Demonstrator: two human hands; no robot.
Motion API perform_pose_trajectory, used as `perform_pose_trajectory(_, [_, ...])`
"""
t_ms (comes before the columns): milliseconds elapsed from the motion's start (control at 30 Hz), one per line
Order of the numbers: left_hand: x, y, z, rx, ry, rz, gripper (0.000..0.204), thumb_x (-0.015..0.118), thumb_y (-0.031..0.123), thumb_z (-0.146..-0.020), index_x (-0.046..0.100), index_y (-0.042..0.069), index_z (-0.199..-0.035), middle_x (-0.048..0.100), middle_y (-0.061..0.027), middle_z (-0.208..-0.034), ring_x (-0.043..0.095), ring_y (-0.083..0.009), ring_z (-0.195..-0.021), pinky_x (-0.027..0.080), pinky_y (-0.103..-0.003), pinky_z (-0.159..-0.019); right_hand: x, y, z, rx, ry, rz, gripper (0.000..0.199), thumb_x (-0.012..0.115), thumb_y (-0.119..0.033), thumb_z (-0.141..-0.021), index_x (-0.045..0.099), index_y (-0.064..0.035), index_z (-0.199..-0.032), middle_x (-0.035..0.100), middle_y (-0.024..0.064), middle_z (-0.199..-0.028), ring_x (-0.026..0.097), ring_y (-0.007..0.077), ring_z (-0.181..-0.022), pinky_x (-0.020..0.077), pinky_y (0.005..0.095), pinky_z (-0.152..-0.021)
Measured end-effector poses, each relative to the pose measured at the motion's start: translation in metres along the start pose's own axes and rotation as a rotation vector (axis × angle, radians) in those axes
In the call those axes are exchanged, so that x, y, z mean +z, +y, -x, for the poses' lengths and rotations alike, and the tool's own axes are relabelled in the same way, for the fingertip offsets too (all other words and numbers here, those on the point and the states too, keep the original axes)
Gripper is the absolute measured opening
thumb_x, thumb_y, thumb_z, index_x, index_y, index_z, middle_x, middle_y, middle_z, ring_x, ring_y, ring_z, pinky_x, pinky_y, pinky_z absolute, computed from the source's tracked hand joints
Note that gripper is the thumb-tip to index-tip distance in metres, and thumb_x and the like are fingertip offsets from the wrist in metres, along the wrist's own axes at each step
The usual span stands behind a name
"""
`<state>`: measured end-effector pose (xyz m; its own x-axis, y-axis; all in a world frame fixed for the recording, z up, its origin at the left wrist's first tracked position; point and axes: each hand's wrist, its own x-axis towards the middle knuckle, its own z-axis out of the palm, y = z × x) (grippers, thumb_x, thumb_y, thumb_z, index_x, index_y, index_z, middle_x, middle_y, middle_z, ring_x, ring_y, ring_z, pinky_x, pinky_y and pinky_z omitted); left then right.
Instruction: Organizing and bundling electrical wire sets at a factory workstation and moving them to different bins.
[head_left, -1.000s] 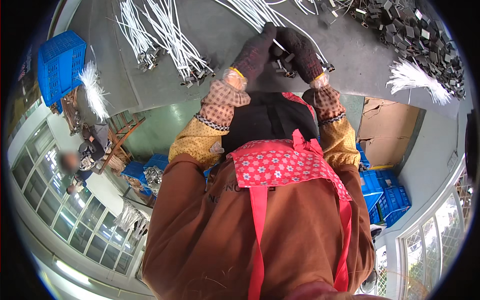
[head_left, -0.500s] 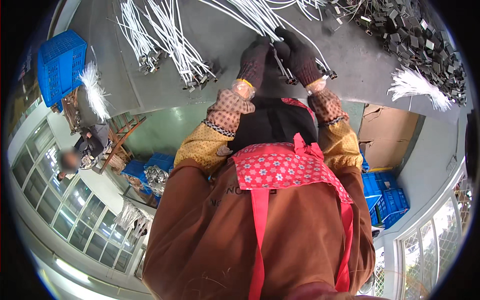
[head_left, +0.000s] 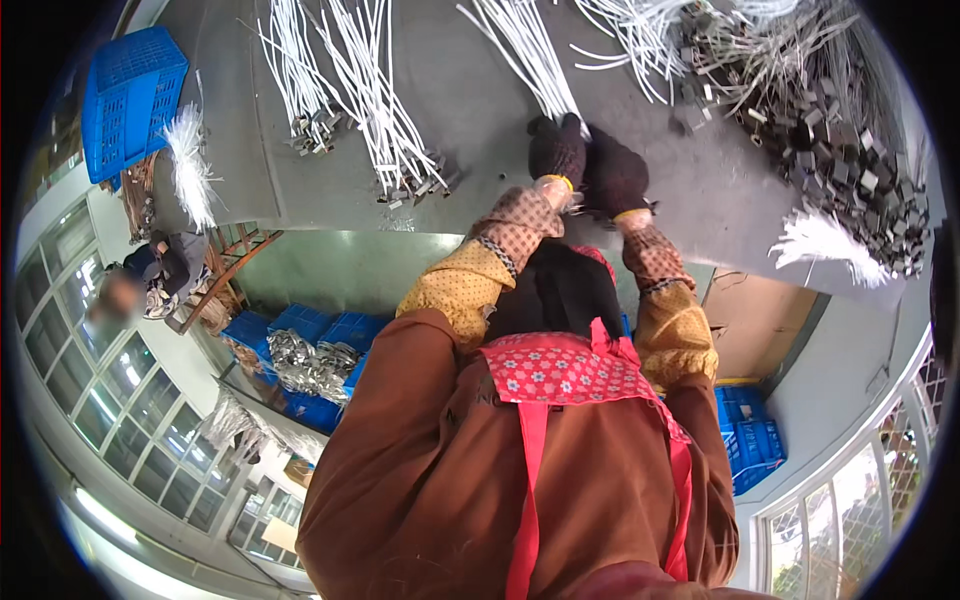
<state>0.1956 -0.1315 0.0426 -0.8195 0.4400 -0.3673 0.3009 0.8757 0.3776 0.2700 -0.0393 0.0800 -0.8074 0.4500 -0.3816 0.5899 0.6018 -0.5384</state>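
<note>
At the near edge of the grey table [head_left: 300, 150], the left hand [head_left: 557, 150] and right hand [head_left: 614, 175], both in dark gloves, are closed together around the lower end of a bundle of white cords [head_left: 530, 55], which runs away from them across the table. The step looks like gathering that bundle. Far left of the table, a blue crate [head_left: 130, 95] stands; what it holds cannot be told.

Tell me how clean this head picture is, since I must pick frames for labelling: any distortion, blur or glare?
Head view: strong fisheye bending, so the grey table edge curves; a black rim frames it; the white cable bundles stay sharp; the windows at the lower corners are bright but not blown out; the gloved left hand looks slightly soft.
</note>
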Motion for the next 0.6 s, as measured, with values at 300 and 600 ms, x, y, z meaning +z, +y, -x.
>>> perform_pose_trajectory(300, [-0.061, -0.094, -0.194, 0.145, 0.116, -0.032, 0.021, 0.05, 0.02, -0.092, 0.063, 0.012, -0.106, 0.067, -0.0244, -0.103, 0.065, -0.0445, -0.091, 0.051, -0.051, -0.076, 0.054, -0.072, -0.203, -0.295, -0.006, -0.098, 0.041, 0.058, -0.039, -0.09, 0.064, -0.0125, -0.121, 0.069, 0.0188, -0.107, 0.065, 0.0402, -0.1, 0.0506, 0.0459, -0.086])
perform_pose_trajectory(600, [-0.187, -0.278, -0.212, 0.459, 0.469, -0.098, 0.041, 0.046, 0.005, -0.091, 0.058, 0.004, -0.13, 0.067, -0.0181, -0.11, 0.061, -0.034, -0.111, 0.049, -0.041, -0.094, 0.095, -0.183, -0.249, -0.636, -0.165, -0.073, 0.05, 0.056, -0.041, -0.095, 0.057, -0.004, -0.128, 0.065, 0.0258, -0.114, 0.064, 0.0336, -0.108, 0.0485, 0.0439, -0.094])
